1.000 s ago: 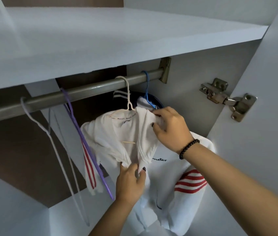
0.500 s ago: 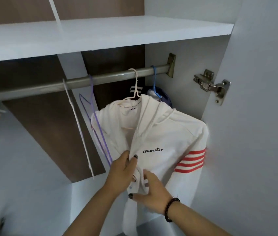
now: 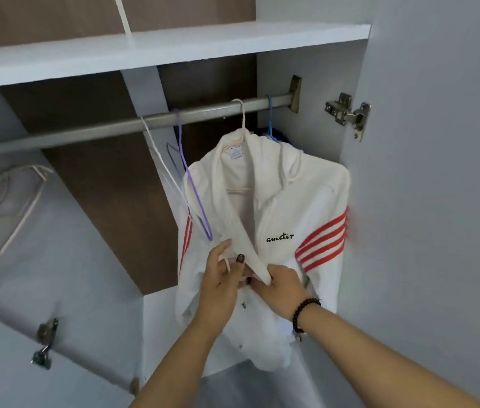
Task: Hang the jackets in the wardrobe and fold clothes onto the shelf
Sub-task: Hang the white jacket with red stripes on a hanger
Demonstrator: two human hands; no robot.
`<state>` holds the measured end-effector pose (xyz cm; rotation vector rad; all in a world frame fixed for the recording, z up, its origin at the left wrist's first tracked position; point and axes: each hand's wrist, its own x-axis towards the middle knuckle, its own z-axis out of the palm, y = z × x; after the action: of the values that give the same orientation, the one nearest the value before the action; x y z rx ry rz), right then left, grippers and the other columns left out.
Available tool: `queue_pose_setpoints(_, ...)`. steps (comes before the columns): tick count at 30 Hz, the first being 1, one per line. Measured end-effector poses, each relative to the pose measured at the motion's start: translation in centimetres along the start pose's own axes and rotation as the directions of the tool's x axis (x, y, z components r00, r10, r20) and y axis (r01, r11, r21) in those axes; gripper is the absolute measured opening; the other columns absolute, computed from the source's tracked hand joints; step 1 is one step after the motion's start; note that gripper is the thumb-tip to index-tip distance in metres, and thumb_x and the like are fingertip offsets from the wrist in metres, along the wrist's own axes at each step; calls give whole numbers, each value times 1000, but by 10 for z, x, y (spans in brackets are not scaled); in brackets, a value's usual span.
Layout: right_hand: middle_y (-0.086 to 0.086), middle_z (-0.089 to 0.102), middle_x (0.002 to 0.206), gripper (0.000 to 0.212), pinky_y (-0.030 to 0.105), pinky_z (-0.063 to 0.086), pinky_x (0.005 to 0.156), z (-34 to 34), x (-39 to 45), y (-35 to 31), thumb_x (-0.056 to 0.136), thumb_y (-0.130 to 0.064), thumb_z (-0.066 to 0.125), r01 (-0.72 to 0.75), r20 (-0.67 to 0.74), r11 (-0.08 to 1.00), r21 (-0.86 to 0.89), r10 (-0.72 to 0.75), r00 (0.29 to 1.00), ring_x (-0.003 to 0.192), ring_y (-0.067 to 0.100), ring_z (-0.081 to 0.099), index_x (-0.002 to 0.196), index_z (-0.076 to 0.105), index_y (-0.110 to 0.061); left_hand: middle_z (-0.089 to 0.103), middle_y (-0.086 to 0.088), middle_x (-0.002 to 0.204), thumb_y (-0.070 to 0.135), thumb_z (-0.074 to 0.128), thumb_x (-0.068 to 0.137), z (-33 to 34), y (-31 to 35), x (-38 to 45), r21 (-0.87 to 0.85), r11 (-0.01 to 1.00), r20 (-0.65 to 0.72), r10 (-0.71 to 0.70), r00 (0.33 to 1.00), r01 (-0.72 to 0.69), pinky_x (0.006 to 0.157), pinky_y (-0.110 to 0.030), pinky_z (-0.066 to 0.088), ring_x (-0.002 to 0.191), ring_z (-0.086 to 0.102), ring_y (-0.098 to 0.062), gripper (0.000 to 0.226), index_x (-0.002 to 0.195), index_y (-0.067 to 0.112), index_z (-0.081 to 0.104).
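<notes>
Wardrobe rail, jacket front now wider open.

**Colours in your wardrobe**

You have a white jacket with red stripes on both sleeves and small black script on the chest, on a pale pink hanger. Beside it hang a purple hanger, a white hanger and a blue hanger on the grey rail. Your shelf is white, the back panel dark brown. Your right wrist wears a black beaded bracelet.
</notes>
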<state>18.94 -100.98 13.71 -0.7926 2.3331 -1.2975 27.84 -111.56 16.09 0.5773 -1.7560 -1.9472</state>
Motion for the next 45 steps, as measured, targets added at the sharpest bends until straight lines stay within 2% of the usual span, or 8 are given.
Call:
queue_pose_setpoints(4, -4, 53, 57, 33, 10, 33, 43, 6, -10, -25, 83, -31, 68, -43, -81, 998, -39, 39, 996, 48, 2, 45, 64, 59, -6, 62, 5, 114, 2, 65, 87, -18, -40, -46, 24, 993, -115, -109, 987, 113, 79, -16, 50, 108, 60, -12, 56, 125, 37, 44)
queue_pose_setpoints(9, -5, 42, 49, 41, 12, 28, 38, 30, -27, -69, 80, -29, 70, -81, -218, 997, 18, 83, 972, 42, 3, 39, 56, 42, -13, 36, 19, 134, 29, 80, 75, -37, -71, -82, 346, 925, 123, -208, 971, 154, 102, -23, 34, 128, 38, -4, 82, 141, 31, 31)
queue_pose_setpoints(14, -3, 39, 51, 44, 21, 28, 43, 42, -37, -102, 83, -26, 68, -149, -191, 987, 67, 160, 968, 46, 11, 38, 54, 36, -16, 26, -9, 155, 58, 77, 68, -42, -59, -75, 594, 778, 80, -313, 946, 207, 113, -38, 34, 142, 30, -25, 119, 154, 10, 10)
queue_pose_setpoints(20, -1, 34, 56, 46, 24, 22, 44, 46, -40, -115, 86, -29, 65, -250, -205, 967, -48, 235, 950, 49, 12, 32, 58, 31, -15, 61, -8, 95, 28, 51, 99, -56, -44, -61, 643, 735, -2, -278, 961, 214, 69, -32, 46, 91, 59, -29, 20, 99, 10, 57)
queue_pose_setpoints(25, 4, 45, 59, 44, 31, 45, 56, 40, -41, -115, 88, -29, 63, -212, -179, 977, -4, 208, 962, 60, 21, 49, 58, 36, -13, 51, 0, 69, 13, 44, 98, -76, -36, -66, 562, 800, 19, -267, 963, 211, 48, -20, 32, 61, 46, -13, 24, 75, 18, 51)
queue_pose_setpoints(32, 3, 70, 93, 16, 25, 53, 76, 40, -65, -50, 92, -18, 55, -298, -14, 914, 276, 313, 950, 77, 12, 64, 89, 67, -8, 70, -1, 101, 23, 50, 101, -105, -24, -68, 269, 909, -58, -313, 948, 317, 92, -39, 53, 97, 66, -22, 18, 106, 22, 67)
queue_pose_setpoints(41, 0, 66, 89, 9, 28, 53, 72, 70, -104, 10, 84, -24, 65, -408, 121, 901, 148, 393, 912, 79, 13, 61, 82, 60, -17, 77, 1, 87, 23, 57, 98, -101, -18, -75, 31, 914, -57, -402, 914, 404, 66, -28, 57, 79, 74, -17, 16, 99, 20, 72)
queue_pose_setpoints(45, -11, 46, 125, 55, 16, 39, 89, 108, -126, 5, 74, -35, 73, -274, 357, 953, 127, 213, 909, 112, 5, 46, 123, 48, -33, 73, -20, 100, 19, 58, 97, -98, -10, -79, -123, 882, -39, -462, 886, 454, 86, -49, 56, 94, 70, -36, 21, 108, 5, 70)
